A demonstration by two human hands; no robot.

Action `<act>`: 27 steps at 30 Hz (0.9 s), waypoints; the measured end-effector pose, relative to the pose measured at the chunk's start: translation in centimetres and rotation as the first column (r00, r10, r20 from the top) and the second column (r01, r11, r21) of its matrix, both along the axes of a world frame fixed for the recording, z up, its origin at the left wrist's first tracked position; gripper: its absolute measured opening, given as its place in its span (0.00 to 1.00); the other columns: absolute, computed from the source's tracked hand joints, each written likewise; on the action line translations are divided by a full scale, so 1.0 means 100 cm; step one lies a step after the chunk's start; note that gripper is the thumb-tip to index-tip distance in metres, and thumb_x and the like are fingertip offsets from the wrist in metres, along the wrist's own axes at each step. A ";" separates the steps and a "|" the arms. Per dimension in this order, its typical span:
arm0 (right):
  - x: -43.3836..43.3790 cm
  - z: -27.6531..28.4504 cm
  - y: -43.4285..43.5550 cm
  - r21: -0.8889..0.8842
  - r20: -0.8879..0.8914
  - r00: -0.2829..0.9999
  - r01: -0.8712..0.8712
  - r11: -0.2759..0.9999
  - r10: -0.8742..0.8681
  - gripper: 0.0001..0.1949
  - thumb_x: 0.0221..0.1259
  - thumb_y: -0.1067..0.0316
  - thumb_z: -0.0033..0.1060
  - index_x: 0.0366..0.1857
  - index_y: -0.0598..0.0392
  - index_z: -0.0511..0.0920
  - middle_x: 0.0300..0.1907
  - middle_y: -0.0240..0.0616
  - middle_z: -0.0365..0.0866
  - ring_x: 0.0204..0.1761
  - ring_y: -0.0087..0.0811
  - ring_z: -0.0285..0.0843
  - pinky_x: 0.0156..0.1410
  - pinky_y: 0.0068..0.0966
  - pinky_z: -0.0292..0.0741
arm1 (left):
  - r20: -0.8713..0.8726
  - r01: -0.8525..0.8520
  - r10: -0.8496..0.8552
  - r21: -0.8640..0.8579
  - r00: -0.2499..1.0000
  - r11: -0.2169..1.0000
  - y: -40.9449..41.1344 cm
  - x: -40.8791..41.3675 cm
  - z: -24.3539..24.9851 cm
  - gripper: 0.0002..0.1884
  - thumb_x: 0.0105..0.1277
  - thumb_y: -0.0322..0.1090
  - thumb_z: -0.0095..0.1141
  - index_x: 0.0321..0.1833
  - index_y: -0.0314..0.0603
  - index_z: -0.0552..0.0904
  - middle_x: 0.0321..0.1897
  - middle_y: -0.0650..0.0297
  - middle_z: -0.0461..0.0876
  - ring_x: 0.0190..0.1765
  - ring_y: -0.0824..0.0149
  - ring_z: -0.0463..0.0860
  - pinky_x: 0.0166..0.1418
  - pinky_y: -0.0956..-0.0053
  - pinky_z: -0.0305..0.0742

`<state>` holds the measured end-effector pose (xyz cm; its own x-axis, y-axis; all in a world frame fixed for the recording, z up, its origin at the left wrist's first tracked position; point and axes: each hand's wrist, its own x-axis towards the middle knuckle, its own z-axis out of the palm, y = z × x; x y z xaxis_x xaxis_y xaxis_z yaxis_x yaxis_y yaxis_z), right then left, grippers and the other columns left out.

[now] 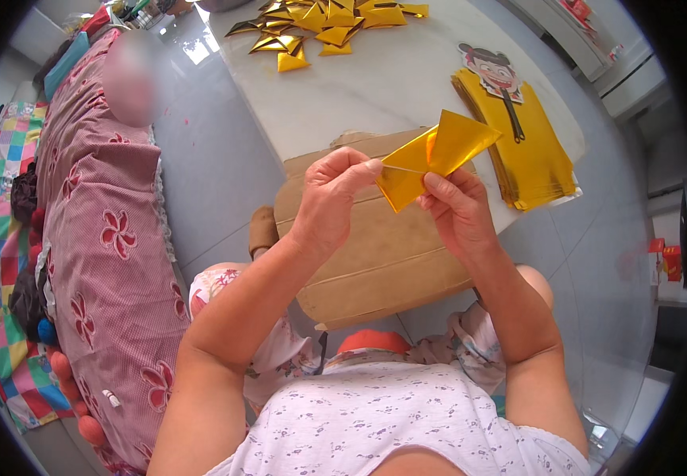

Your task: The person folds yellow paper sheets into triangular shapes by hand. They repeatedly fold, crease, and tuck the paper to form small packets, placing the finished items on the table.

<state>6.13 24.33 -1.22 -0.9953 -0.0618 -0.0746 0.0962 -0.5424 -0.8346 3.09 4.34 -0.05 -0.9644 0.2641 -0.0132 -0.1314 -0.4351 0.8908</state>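
A partly folded sheet of gold foil paper point(409, 163) is held up above the cardboard, between my two hands. Thumb and fingers of my left hand point(340, 187) pinch its left edge, where a pale paper edge shows. My right hand point(459, 199) grips the lower right side with the thumb in front, and its other fingers are partly hidden behind the paper. A triangular flap stands out at the paper's upper right. Beneath lies a sheet of brown cardboard point(379, 256) with crease lines, partly over the table's near end.
Folded gold foil pieces point(331, 27) are heaped at the far end of the white table point(343, 89). To the right lies a stack of gold sheets point(531, 154) with a cartoon-faced fan point(495, 74) on it. A pink flowered cover point(99, 256) drapes furniture at left.
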 end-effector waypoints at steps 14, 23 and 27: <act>-0.010 0.022 0.019 0.465 -0.825 0.395 0.881 0.088 0.405 0.11 0.53 0.76 0.66 0.41 0.56 0.82 0.39 0.39 0.79 0.39 0.39 0.79 0.44 0.31 0.77 | 0.411 0.173 -0.211 0.126 0.887 0.977 -0.001 -0.011 0.002 0.20 0.75 0.54 0.54 0.37 0.43 0.84 0.32 0.66 0.83 0.40 0.71 0.81 0.48 0.73 0.75; -0.005 0.013 0.008 0.454 -0.716 0.317 0.888 0.069 0.622 0.12 0.51 0.78 0.68 0.41 0.59 0.81 0.43 0.39 0.79 0.43 0.41 0.80 0.44 0.31 0.81 | 0.436 0.350 -0.387 0.166 0.813 0.922 0.007 0.004 0.004 0.12 0.65 0.31 0.63 0.50 0.38 0.83 0.44 0.63 0.85 0.47 0.66 0.85 0.58 0.68 0.77; -0.016 0.008 0.008 0.466 -0.830 0.375 0.873 0.144 0.413 0.11 0.55 0.72 0.65 0.43 0.56 0.80 0.41 0.37 0.79 0.43 0.39 0.80 0.42 0.29 0.78 | 0.428 0.285 -0.341 0.191 0.837 0.939 0.006 0.001 0.006 0.11 0.63 0.28 0.64 0.49 0.38 0.84 0.44 0.63 0.86 0.47 0.67 0.84 0.58 0.68 0.77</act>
<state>4.55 25.08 -0.42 -0.4507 -0.3532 0.8198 -0.6977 0.7123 -0.0767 3.23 4.95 0.51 -0.7256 0.5772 -0.3746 -0.6503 -0.3973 0.6475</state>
